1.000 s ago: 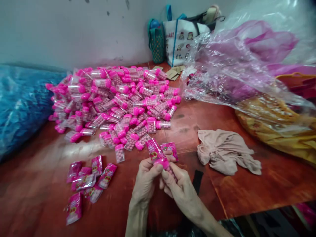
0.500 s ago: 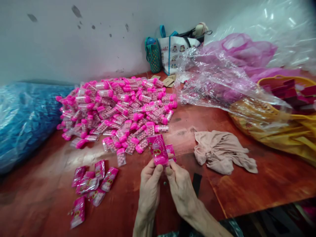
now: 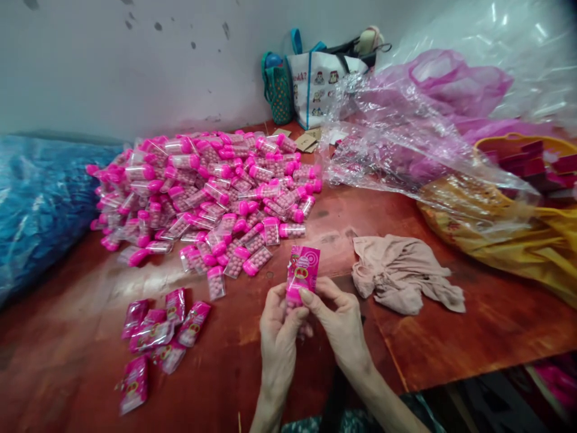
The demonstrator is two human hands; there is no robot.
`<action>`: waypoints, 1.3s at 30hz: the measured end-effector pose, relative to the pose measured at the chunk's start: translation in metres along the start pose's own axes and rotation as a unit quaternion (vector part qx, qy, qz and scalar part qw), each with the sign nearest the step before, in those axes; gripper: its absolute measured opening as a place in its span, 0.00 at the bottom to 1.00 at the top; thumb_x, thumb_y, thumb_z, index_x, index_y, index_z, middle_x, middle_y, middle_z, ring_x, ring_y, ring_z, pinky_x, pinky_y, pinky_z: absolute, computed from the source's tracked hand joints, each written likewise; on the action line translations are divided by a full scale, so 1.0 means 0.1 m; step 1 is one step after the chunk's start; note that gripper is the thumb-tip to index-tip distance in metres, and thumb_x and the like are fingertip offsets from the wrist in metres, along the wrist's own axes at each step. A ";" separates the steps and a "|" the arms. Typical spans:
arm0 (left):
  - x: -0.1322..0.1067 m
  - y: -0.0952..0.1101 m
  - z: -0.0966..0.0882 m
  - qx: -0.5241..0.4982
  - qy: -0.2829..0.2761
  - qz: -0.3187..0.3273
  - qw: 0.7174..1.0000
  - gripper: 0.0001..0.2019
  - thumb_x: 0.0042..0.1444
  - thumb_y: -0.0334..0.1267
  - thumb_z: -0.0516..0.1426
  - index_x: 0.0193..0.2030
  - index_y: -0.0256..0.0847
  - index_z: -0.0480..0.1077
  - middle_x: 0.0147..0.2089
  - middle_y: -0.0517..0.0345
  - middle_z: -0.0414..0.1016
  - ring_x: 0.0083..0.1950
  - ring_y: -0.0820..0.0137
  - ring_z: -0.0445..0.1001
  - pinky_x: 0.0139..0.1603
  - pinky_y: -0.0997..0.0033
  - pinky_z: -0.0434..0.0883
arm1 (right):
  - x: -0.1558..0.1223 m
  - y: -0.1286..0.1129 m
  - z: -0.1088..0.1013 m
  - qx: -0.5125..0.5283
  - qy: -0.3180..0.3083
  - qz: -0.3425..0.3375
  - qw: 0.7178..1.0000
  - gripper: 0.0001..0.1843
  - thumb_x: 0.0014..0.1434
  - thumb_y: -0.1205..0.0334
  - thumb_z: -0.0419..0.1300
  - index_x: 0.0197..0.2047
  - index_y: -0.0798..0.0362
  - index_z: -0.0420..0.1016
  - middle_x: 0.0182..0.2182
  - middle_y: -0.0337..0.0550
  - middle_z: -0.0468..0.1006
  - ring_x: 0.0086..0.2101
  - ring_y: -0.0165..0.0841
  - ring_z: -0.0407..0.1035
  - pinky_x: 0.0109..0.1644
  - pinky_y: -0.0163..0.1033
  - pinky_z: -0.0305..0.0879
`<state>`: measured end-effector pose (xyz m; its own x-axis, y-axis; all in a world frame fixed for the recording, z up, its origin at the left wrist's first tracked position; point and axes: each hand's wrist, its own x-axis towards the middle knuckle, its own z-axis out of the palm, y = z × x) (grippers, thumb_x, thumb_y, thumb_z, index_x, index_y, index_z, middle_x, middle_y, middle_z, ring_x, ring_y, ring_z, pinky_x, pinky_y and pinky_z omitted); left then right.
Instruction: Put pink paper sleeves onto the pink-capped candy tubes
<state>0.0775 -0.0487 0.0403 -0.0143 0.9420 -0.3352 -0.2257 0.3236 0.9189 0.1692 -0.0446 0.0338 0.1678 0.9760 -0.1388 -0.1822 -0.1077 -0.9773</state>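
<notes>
A pink printed sleeve [image 3: 306, 264] stands up between my two hands over the table. My right hand [image 3: 338, 313] pinches its lower part with thumb and fingers. My left hand [image 3: 279, 325] is closed around a small clear bottle of pink candy balls [image 3: 306, 329] at the sleeve's lower end; the fingers hide most of the bottle. How far the sleeve goes over the bottle I cannot tell. To the left of my hands lie several sleeved candy bottles [image 3: 153, 335] in a loose group. Beyond is a big heap of unsleeved bottles [image 3: 202, 192] with pink caps.
A blue plastic bag [image 3: 40, 204] bulges at the left. Right of my hands lies a crumpled beige cloth [image 3: 401, 273]. Clear plastic film [image 3: 387, 150] spreads at the back right, beside a yellow basket [image 3: 509, 141]. A white tote bag [image 3: 315, 90] stands against the wall.
The sleeve has turned more upright, and pink balls now show below it between my hands. My right thumb has moved onto the sleeve's front. The whole view has shifted slightly.
</notes>
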 end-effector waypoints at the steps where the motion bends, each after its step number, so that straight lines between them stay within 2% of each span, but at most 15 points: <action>1: 0.00 0.00 0.00 0.003 0.011 0.011 1.000 0.13 0.49 0.36 0.58 0.41 0.41 0.61 0.25 0.66 0.67 0.18 0.80 0.61 0.18 0.81 0.60 | -0.02 0.01 0.02 0.026 -0.003 0.020 0.999 0.09 0.54 0.58 0.58 0.33 0.55 0.76 0.29 0.40 0.71 0.30 0.30 0.66 0.32 0.33 0.63; 4: -0.01 0.01 -0.01 0.001 0.025 0.025 0.999 0.14 0.50 0.36 0.58 0.42 0.41 0.59 0.23 0.67 0.66 0.18 0.80 0.61 0.18 0.81 0.59 | -0.10 0.03 0.10 0.081 0.000 0.061 0.995 0.11 0.56 0.57 0.57 0.33 0.56 0.75 0.23 0.36 0.68 0.20 0.25 0.60 0.22 0.30 0.58; 6: 0.00 0.03 -0.02 0.000 0.026 0.023 0.999 0.14 0.49 0.36 0.58 0.42 0.41 0.59 0.23 0.67 0.66 0.17 0.80 0.60 0.17 0.81 0.59 | -0.13 0.04 0.14 0.089 0.002 0.059 0.994 0.11 0.55 0.57 0.57 0.31 0.56 0.75 0.23 0.36 0.66 0.18 0.23 0.58 0.20 0.29 0.56; 10: 0.03 0.11 -0.05 0.023 0.022 0.020 0.999 0.15 0.48 0.36 0.59 0.41 0.40 0.59 0.24 0.66 0.67 0.17 0.81 0.59 0.17 0.81 0.59 | -0.11 0.07 0.14 0.127 -0.012 0.058 0.990 0.09 0.53 0.57 0.59 0.32 0.55 0.75 0.29 0.38 0.70 0.22 0.25 0.62 0.23 0.30 0.60; 14: 0.04 0.16 -0.07 0.074 -0.029 -0.008 0.997 0.18 0.47 0.34 0.59 0.44 0.41 0.58 0.26 0.65 0.70 0.21 0.79 0.63 0.20 0.81 0.61 | -0.03 0.09 0.06 0.204 -0.020 0.092 0.974 0.14 0.51 0.55 0.61 0.38 0.54 0.74 0.29 0.40 0.74 0.25 0.29 0.67 0.30 0.34 0.65; 18: 0.02 0.13 -0.10 0.094 -0.081 -0.010 0.992 0.23 0.47 0.31 0.59 0.50 0.43 0.56 0.37 0.59 0.74 0.34 0.74 0.71 0.35 0.77 0.67 | 0.03 0.08 0.01 0.233 -0.015 0.142 0.962 0.13 0.47 0.59 0.65 0.36 0.57 0.75 0.28 0.41 0.76 0.28 0.30 0.68 0.35 0.34 0.65; 20: 0.02 0.12 -0.11 0.096 -0.098 -0.008 0.991 0.26 0.48 0.31 0.59 0.52 0.44 0.54 0.39 0.58 0.75 0.37 0.72 0.72 0.39 0.74 0.66 | 0.04 0.08 0.01 0.242 -0.009 0.165 0.956 0.13 0.45 0.61 0.66 0.35 0.57 0.76 0.28 0.41 0.76 0.28 0.30 0.68 0.34 0.34 0.65; 26: 0.03 0.18 -0.14 0.107 -0.083 -0.031 0.990 0.29 0.47 0.33 0.60 0.55 0.43 0.53 0.34 0.59 0.75 0.32 0.72 0.72 0.34 0.76 0.66 | -0.01 0.13 0.06 0.234 -0.014 0.176 0.956 0.10 0.44 0.61 0.66 0.30 0.58 0.76 0.23 0.41 0.77 0.24 0.29 0.68 0.32 0.35 0.67; 32: 0.05 0.23 -0.20 0.142 -0.086 -0.048 0.985 0.32 0.47 0.33 0.60 0.58 0.44 0.52 0.32 0.60 0.75 0.29 0.74 0.70 0.31 0.77 0.65 | -0.02 0.13 0.06 0.191 -0.045 0.179 0.964 0.12 0.43 0.60 0.67 0.31 0.58 0.76 0.26 0.41 0.77 0.26 0.30 0.70 0.33 0.35 0.68; 35: 0.06 0.18 -0.17 0.146 -0.104 -0.040 0.983 0.32 0.47 0.33 0.59 0.59 0.45 0.51 0.36 0.59 0.76 0.33 0.72 0.72 0.36 0.74 0.67 | 0.02 0.12 0.00 0.212 -0.052 0.188 0.958 0.12 0.43 0.61 0.67 0.32 0.58 0.76 0.26 0.41 0.77 0.27 0.31 0.71 0.34 0.36 0.68; 39: 0.09 0.10 -0.12 0.153 -0.125 -0.025 0.980 0.33 0.47 0.31 0.59 0.59 0.47 0.50 0.42 0.55 0.75 0.38 0.68 0.73 0.41 0.70 0.67 | 0.07 0.09 -0.06 0.260 -0.030 0.194 0.945 0.11 0.45 0.61 0.66 0.34 0.55 0.76 0.27 0.39 0.77 0.26 0.29 0.70 0.35 0.36 0.68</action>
<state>0.0635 -0.0379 0.0443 0.2362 0.9043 -0.3557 0.0838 0.3457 0.9346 0.1750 -0.0395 0.0233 -0.0610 0.8931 -0.4456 -0.6737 -0.3663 -0.6418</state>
